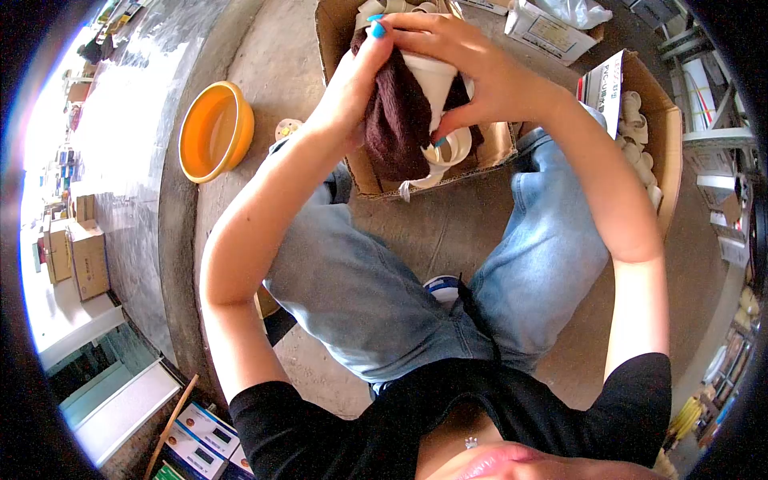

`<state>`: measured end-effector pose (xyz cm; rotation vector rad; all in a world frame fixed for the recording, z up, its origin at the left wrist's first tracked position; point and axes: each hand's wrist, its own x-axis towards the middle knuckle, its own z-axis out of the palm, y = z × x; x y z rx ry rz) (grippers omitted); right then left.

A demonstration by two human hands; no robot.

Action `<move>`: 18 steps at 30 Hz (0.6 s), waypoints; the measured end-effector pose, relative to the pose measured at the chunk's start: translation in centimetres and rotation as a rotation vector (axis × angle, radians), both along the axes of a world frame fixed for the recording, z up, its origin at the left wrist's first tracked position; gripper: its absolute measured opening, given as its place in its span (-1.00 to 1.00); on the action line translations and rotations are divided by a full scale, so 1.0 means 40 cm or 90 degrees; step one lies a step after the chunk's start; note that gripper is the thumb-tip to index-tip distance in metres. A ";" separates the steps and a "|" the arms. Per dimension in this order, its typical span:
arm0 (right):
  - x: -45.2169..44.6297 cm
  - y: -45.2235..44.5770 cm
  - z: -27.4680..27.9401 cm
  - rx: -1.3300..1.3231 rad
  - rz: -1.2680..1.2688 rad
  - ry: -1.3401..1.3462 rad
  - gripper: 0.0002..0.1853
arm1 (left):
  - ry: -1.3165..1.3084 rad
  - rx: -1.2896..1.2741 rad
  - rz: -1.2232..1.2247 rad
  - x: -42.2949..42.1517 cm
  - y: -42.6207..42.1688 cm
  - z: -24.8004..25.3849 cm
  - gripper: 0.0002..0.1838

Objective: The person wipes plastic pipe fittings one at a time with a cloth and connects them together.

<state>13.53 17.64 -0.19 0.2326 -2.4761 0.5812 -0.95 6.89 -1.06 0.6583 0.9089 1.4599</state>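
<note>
My left hand (352,88) is closed round a dark brown cloth (396,120), which is pressed against the side of a white plastic pipe fitting (432,80). From the other side my right hand (480,64) grips the fitting, thumb low on it and fingers across its top. The two hands meet at the upper left of the fitting. Both are above an open cardboard box (364,172) between my knees. Another curved white plastic piece (456,150) shows just below the fitting. The fingers of my left hand are partly hidden behind the cloth.
A yellow plastic basin (216,132) stands on the floor at the left. To the right, a second cardboard box (668,136) holds several white pipe fittings (636,132). A white carton (548,32) stands at the back, and shelves (716,148) line the right side.
</note>
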 end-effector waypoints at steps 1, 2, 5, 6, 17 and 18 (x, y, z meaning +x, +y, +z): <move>-0.001 0.000 -0.007 -0.010 0.011 -0.003 -0.06 | -0.035 -0.038 -0.011 0.001 0.010 -0.007 -0.45; -0.003 -0.001 -0.015 -0.020 0.022 -0.006 -0.04 | -0.069 -0.076 -0.021 -0.001 0.022 -0.020 -0.43; -0.012 -0.022 -0.028 0.000 -0.076 -0.019 -0.10 | 0.108 -0.077 0.040 0.020 0.023 -0.016 -0.36; -0.016 -0.018 -0.033 -0.011 -0.097 -0.041 -0.14 | 0.195 -0.068 0.065 0.037 0.018 0.002 -0.32; -0.041 -0.076 -0.076 -0.491 0.002 0.118 0.06 | 0.130 0.032 0.077 -0.005 0.054 -0.070 -0.51; -0.034 -0.066 -0.076 -0.442 -0.049 0.116 -0.03 | 0.198 0.063 0.060 -0.012 0.054 -0.069 -0.48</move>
